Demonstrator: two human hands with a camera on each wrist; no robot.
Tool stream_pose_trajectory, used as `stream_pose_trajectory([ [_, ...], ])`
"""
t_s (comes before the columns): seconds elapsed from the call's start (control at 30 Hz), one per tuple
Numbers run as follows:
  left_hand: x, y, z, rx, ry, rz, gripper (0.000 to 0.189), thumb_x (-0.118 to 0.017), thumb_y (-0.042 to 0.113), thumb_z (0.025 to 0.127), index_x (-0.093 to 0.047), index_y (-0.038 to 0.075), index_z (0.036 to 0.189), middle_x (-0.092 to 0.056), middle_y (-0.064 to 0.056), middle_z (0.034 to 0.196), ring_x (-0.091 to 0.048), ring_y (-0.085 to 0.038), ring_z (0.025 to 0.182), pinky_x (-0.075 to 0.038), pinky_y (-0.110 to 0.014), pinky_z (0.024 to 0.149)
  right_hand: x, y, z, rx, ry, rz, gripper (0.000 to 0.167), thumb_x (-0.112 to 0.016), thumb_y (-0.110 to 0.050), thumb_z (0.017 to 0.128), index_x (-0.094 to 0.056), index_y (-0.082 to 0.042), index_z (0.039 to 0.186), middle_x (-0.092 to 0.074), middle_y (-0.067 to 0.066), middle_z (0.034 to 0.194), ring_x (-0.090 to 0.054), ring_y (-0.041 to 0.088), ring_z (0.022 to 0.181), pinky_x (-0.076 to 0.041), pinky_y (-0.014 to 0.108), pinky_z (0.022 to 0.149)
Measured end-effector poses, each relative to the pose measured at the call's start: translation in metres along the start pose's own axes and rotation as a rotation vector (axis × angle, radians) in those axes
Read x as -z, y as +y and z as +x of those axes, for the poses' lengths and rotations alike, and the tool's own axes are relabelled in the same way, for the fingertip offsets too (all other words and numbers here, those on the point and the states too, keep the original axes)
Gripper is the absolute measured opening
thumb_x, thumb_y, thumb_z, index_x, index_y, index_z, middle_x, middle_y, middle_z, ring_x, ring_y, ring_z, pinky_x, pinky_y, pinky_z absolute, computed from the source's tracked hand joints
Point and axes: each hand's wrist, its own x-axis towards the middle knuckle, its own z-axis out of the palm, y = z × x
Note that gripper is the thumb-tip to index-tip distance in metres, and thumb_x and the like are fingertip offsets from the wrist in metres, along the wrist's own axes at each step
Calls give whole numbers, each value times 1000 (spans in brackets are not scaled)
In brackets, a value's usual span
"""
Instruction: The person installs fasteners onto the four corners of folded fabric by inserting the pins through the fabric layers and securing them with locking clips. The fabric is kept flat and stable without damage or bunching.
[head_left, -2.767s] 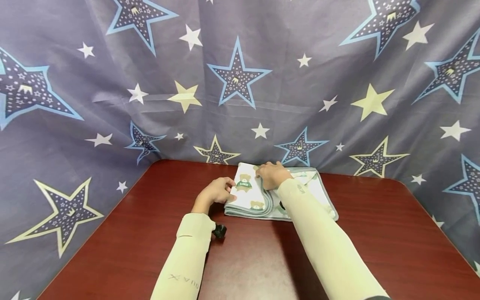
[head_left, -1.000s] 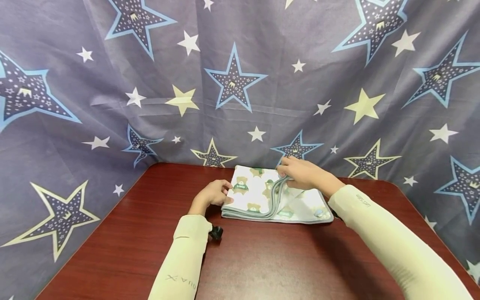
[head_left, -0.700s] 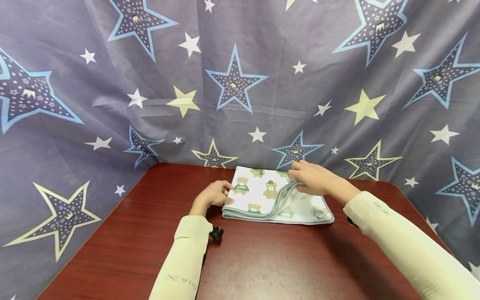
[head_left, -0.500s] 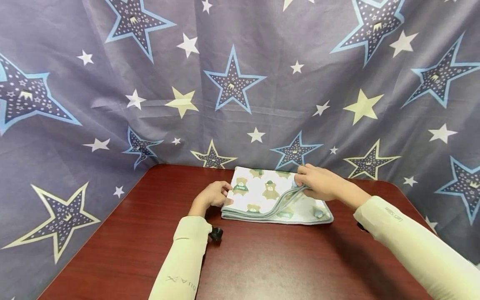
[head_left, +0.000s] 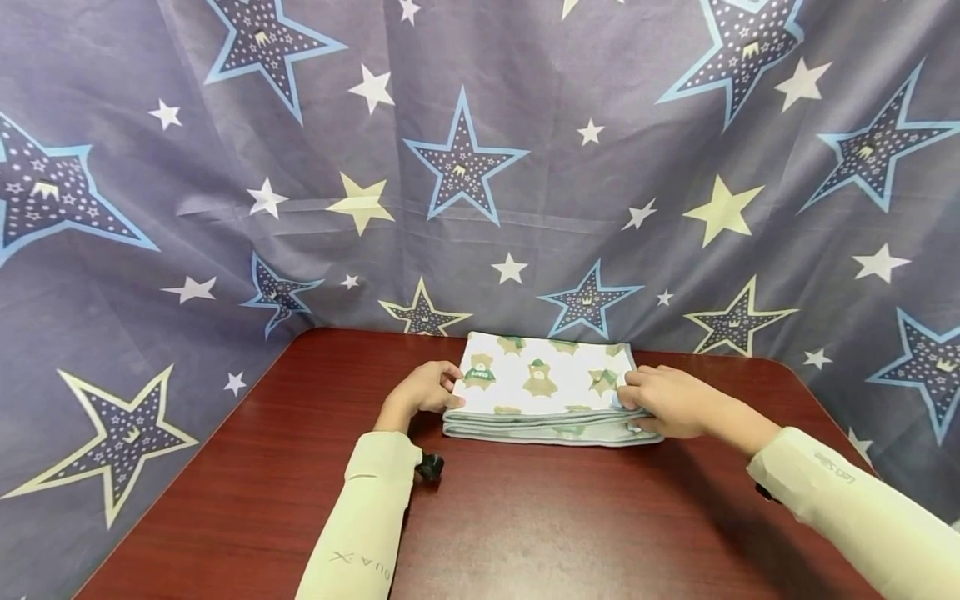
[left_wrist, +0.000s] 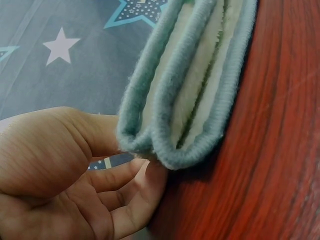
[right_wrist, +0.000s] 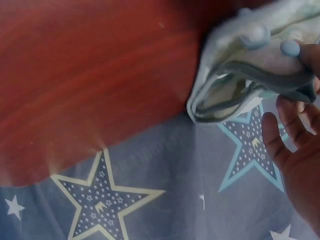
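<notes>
A folded baby blanket (head_left: pixel 555 379), white with printed bears and grey-green bound edges, lies near the back of the table. My left hand (head_left: pixel 427 387) holds its left folded end, with the thumb against the upper layer and the fingers at the fold in the left wrist view. At the right end, my right hand (head_left: pixel 667 402) pinches the upper layer's near corner, slightly raised over the lower layers. Light-blue round bobbles (right_wrist: pixel 290 48) show beside the right fingertips in the right wrist view. There the layers gape apart at the end.
The reddish-brown wooden table (head_left: pixel 540 517) extends in front of and beside the blanket. Directly behind it hangs a grey-purple curtain (head_left: pixel 480 250) printed with stars. A black device (head_left: pixel 431 467) sits at the left wrist.
My right hand has drawn the upper layer's edge rightward and toward me, so bear-printed cloth now covers most of the right half. The left hand has stayed at the left end.
</notes>
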Motion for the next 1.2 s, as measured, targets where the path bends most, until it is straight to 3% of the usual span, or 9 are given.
stream_pose_trajectory([
  [0.2, -1, 0, -1, 7, -4, -12, 47, -83, 1, 82, -63, 0, 125, -61, -12, 100, -59, -17, 68, -58, -31, 65, -5, -8, -9, -32, -19, 7, 39, -88, -28, 75, -51, -22, 80, -43, -12, 76, -51, 12, 69, -43, 36, 65],
  [0.37, 1, 2, -2, 0, -6, -2, 46, -83, 2, 83, -63, 0, 125, -62, -13, 102, -60, -17, 68, -58, -31, 65, -5, -13, -18, -83, -42, 107, 35, -86, -23, 78, -51, -21, 81, -47, -12, 75, -46, 6, 64, -40, 30, 59],
  [0.77, 2, 3, -3, 0, -14, -19, 46, -82, 1, 84, -62, -1, 126, -61, -15, 102, -59, -18, 68, -57, -32, 65, -12, -11, -35, -110, 42, 243, 38, -86, -24, 83, -48, -20, 77, -41, -12, 66, -34, -2, 61, -30, 20, 56],
  [0.9, 0, 2, -2, -1, -13, -6, 46, -82, 1, 84, -63, -1, 126, -61, -14, 102, -59, -18, 68, -57, -32, 66, -13, -11, -37, -124, 41, 266, 36, -86, -23, 84, -51, -22, 75, -45, -10, 65, -35, -4, 61, -31, 20, 55],
  [1.2, 1, 0, -3, -13, -40, 3, 45, -81, 4, 85, -62, 0, 125, -60, -13, 101, -60, -19, 71, -57, -30, 63, 6, -14, -32, -161, 13, 281, 22, -82, -26, 88, -65, -33, 74, -49, -25, 67, -46, -4, 61, -38, 22, 55],
])
